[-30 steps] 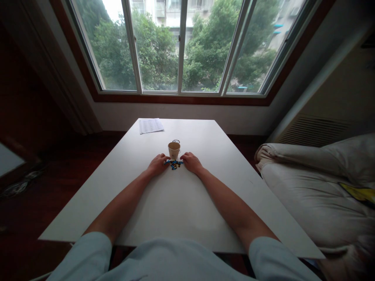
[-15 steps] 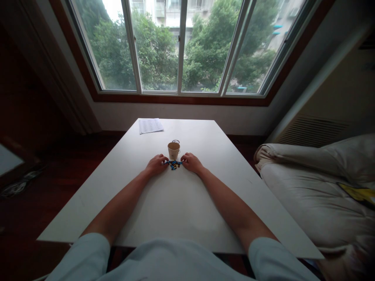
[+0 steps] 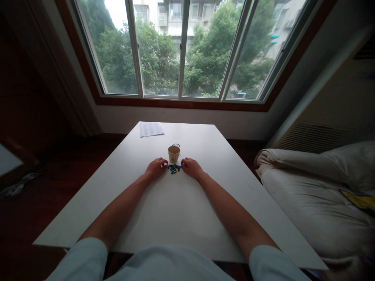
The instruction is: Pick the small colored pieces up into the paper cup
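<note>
A small pile of blue, black and yellow pieces (image 3: 174,169), too small to name, lies on the white table (image 3: 175,210). Just behind it stands an upright paper cup (image 3: 174,156), brownish inside. At the pile's left edge is my left hand (image 3: 156,168), its fingers curled and thumb and fingertips close together. My right hand (image 3: 191,168) rests at the right edge, also curled with the fingertips drawn in toward the thumb. Whatever either hand pinches is too small to make out.
A thin dark loop (image 3: 175,145) shows behind the cup. Printed sheets of paper (image 3: 151,129) lie at the table's far left corner. A pale padded sofa (image 3: 316,195) stands to the right, and a wide window (image 3: 181,58) lies beyond the table.
The whole view has shifted slightly, with the table lower in the picture. My right fingers look more curled in. The cup and pile stay in place on the table.
</note>
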Tool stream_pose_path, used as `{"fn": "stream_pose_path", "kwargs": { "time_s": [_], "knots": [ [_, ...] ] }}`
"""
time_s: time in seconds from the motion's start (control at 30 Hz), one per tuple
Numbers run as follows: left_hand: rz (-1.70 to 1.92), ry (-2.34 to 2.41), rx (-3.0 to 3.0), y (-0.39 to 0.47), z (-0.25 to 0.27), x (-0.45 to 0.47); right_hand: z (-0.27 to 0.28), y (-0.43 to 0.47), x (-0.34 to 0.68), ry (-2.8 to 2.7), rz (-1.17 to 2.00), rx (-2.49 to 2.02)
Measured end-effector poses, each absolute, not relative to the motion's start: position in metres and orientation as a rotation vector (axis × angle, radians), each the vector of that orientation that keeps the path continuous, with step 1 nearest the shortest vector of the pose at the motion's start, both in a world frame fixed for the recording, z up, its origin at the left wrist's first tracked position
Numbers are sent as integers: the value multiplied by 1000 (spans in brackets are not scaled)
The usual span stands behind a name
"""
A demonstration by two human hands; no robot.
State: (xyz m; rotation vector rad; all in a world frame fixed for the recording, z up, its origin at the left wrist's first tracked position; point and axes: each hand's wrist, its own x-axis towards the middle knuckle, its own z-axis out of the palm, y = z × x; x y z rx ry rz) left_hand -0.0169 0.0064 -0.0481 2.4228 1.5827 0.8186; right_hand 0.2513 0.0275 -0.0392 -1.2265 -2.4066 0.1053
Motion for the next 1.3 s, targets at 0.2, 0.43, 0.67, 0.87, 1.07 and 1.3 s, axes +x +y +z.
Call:
{"fn": "stream_pose_path", "kwargs": {
  "time_s": [0.2,0.43,0.67,0.87,1.07,1.3],
  "knots": [
    [808,1617,2428,4,-45,-17,-37,28,252,-2450,195,-1148],
    [809,1611,2435,3,-44,-18,-36,27,246,-2507,133,-1140],
    [809,1610,2440,5,-47,-19,-40,27,245,-2469,134,-1147],
    [791,1595,2437,5,-47,-19,-48,31,247,-2405,187,-1120],
    [789,1571,2436,5,-45,-19,-52,33,246,-2375,190,-1136],
    [797,1577,2438,4,-44,-18,-47,30,248,-2372,96,-1234]
  ]
}}
